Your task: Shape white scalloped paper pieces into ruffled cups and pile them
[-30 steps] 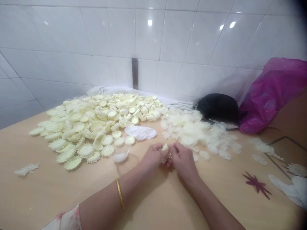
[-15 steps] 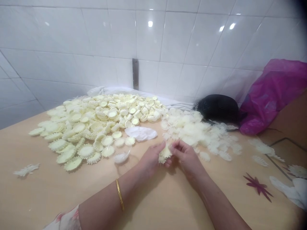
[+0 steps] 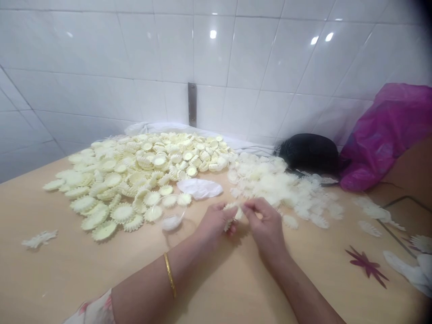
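Observation:
My left hand (image 3: 214,223) is closed around a pale yellow petal piece (image 3: 230,218) with a scalloped edge, which the fingers partly cover. The thumb and forefinger of my right hand (image 3: 266,222) pinch at the right edge of the same piece. To the left lies a big heap of cupped pale yellow scalloped discs (image 3: 118,177). Flatter, thinner whitish scalloped petals (image 3: 270,180) are piled just beyond my right hand. A small clear dish (image 3: 171,222) with something white in it sits left of my left hand.
A crumpled white scrap (image 3: 200,188) lies between the piles. Against the tiled wall are a black rounded object (image 3: 308,153) and a magenta plastic bag (image 3: 381,139). A dark red star-shaped petal piece (image 3: 367,265) lies at right on the wooden table (image 3: 216,292); a pale frilled scrap (image 3: 39,239) is at far left.
My right hand's fingertips have drawn slightly right, and the petal piece looks more folded and tucked into my left hand. The whole view has shifted a little.

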{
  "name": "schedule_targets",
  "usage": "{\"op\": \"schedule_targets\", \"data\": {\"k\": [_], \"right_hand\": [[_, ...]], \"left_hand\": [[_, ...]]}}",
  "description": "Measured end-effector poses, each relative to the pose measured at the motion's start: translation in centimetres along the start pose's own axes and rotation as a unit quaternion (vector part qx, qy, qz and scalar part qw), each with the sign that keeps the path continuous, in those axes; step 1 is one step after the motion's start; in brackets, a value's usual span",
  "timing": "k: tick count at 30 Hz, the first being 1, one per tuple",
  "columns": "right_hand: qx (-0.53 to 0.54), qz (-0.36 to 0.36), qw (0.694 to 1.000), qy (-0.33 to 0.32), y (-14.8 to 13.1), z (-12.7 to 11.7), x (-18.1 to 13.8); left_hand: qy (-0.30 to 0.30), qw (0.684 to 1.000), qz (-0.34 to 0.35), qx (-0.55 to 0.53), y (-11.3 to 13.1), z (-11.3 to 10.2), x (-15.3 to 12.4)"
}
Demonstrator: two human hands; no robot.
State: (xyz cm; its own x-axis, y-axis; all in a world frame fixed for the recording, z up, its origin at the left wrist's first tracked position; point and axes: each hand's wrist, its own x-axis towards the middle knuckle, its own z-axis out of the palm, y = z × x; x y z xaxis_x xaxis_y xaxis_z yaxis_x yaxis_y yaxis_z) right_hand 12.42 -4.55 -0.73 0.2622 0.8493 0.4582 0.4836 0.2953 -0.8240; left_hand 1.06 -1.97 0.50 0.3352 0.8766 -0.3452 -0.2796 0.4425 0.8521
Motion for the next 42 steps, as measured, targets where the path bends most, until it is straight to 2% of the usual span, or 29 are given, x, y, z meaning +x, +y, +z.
{"op": "schedule_targets", "data": {"k": [2, 7, 9, 12, 14, 18, 22, 23, 25, 27, 31, 38, 42], "right_hand": [[0.001, -0.017, 1.000, 0.016, -0.1, 0.0, -0.1], [0.079, 0.087, 0.993, 0.022, 0.6, 0.2, 0.2], [0.129, 0.124, 0.982, 0.054, 1.0, 0.1, 0.6], [0.209, 0.145, 0.961, 0.108, 1.4, -0.1, 1.2], [0.232, 0.141, 0.957, 0.101, 1.4, -0.4, 1.6], [0.176, 0.133, 0.972, 0.077, 1.4, -1.5, 2.2], [-0.009, 0.067, 0.987, 0.148, 1.9, -2.6, 2.6], [-0.039, 0.051, 0.987, 0.149, 1.8, -2.7, 2.6], [-0.039, 0.045, 0.992, 0.108, 1.4, -2.5, 2.3], [0.021, 0.076, 0.997, 0.023, 0.7, -2.0, 1.8], [0.157, 0.140, 0.973, -0.096, -0.1, -1.1, 1.1], [0.258, 0.211, 0.925, -0.181, 0.0, -0.7, 0.7], [0.304, 0.237, 0.907, -0.168, 0.0, -0.6, 0.6]], "left_hand": [[-0.004, 1.000, 0.001, 0.002, -0.1, -0.2, 0.1], [0.013, 0.997, -0.018, -0.070, 0.0, 0.1, 0.1], [0.019, 0.996, -0.018, -0.084, 0.0, 0.0, 0.3], [0.022, 0.996, -0.001, -0.090, -0.1, -0.5, 0.8], [0.010, 0.995, 0.008, -0.096, -0.2, -0.8, 1.1], [-0.026, 0.996, -0.017, -0.080, -0.5, -0.8, 1.1], [-0.024, 0.998, -0.002, -0.057, -0.6, -0.6, 0.9], [-0.019, 0.998, 0.005, -0.052, -0.7, -0.5, 0.9], [-0.010, 0.999, 0.018, -0.039, -0.7, -0.6, 0.9], [-0.003, 0.999, 0.031, -0.029, -0.7, -0.6, 0.8], [0.007, 0.999, 0.049, -0.012, -0.5, -0.4, 0.4], [0.028, 0.998, 0.052, 0.010, -0.7, -0.1, 0.1], [0.017, 0.998, 0.062, 0.027, -0.8, -0.5, 0.6]]}}
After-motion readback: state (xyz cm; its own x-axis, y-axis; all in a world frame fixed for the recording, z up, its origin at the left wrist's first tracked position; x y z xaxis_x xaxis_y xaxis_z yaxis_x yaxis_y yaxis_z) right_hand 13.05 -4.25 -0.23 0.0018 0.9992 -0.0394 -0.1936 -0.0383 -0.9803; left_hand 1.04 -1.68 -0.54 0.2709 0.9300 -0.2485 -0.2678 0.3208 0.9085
